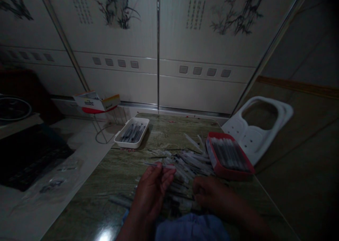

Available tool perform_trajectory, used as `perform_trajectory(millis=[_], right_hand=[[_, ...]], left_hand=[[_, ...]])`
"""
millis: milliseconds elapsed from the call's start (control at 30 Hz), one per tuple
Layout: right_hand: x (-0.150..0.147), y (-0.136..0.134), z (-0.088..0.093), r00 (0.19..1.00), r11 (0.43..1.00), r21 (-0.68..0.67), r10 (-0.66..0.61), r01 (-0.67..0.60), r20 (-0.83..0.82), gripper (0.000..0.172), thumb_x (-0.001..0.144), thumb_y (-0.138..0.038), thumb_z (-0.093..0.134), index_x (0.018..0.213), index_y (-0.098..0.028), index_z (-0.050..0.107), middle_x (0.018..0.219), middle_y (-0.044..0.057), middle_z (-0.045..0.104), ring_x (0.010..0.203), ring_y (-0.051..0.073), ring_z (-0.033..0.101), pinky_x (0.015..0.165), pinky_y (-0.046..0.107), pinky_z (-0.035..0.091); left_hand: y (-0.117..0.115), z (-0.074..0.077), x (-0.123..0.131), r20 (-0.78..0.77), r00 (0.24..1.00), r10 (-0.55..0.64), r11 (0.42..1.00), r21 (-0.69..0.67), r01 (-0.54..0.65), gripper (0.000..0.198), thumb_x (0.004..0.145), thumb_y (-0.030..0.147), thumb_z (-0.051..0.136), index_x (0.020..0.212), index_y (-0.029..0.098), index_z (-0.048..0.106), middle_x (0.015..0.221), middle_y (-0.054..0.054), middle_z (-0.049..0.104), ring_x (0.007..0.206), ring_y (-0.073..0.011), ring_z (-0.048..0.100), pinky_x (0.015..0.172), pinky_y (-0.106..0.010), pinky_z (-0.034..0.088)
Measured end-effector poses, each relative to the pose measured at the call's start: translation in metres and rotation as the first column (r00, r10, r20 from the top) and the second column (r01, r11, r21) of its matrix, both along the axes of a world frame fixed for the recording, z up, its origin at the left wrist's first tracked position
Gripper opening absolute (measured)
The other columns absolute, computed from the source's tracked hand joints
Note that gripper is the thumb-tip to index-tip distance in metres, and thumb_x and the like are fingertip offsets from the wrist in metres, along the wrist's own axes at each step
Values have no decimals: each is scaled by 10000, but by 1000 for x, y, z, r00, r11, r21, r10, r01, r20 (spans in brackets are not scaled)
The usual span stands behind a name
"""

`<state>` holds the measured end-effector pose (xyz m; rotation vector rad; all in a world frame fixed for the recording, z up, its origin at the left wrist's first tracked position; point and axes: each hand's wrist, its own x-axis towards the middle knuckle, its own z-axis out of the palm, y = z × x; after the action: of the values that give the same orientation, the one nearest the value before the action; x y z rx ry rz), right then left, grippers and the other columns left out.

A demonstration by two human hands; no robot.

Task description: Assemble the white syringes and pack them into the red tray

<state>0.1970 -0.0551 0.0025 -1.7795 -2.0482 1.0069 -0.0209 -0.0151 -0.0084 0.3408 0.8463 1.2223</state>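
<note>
My left hand pinches a thin pen between thumb and fingers. The pen lies nearly level; its left end is dark and narrow, its right end pale and clear. To the right, my right hand is curled closed just over the table, and whatever its fingers hold is hidden. Beyond both hands spreads a loose pile of clear pen barrels and thin dark pieces. More dark and clear parts lie between my wrists, blurred in the dim light.
A white tray of pens stands at the far left of the table. A red basket packed with clear pens is on the right, beside a white folding chair. Behind the table, an open box sits on a red stool.
</note>
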Motion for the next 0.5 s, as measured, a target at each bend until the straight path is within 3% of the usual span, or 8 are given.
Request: perform_trajectory(millis=[167, 367, 500], right_hand=[[-6, 1, -5, 998, 999, 36, 18, -20, 64, 169, 693, -107, 581, 800, -213, 658, 780, -18, 668, 739, 150, 595, 601, 239, 302], [-4, 4, -4, 999, 998, 35, -46, 46, -9, 101, 757, -140, 555, 783, -198, 633, 738, -19, 648, 696, 141, 585, 570, 233, 304], [-1, 3, 0, 999, 999, 0, -47, 47, -23, 147, 748, -136, 566, 840, -207, 656, 764, -19, 659, 714, 147, 598, 574, 230, 315]], left_hand=[[0, 0, 1, 4, 1000, -3, 1000, -1, 3, 56, 921, 144, 638, 917, 146, 581, 910, -122, 741, 797, -171, 754, 720, -252, 621], [-1, -3, 2, 0, 1000, -8, 1000, -10, 8, 75, 909, 163, 662, 929, 147, 592, 884, -107, 737, 791, -179, 757, 705, -246, 622], [-1, -3, 1, -8, 1000, -13, 1000, 2, 13, 76, 907, 163, 664, 911, 141, 592, 903, -124, 740, 787, -174, 750, 731, -261, 621]])
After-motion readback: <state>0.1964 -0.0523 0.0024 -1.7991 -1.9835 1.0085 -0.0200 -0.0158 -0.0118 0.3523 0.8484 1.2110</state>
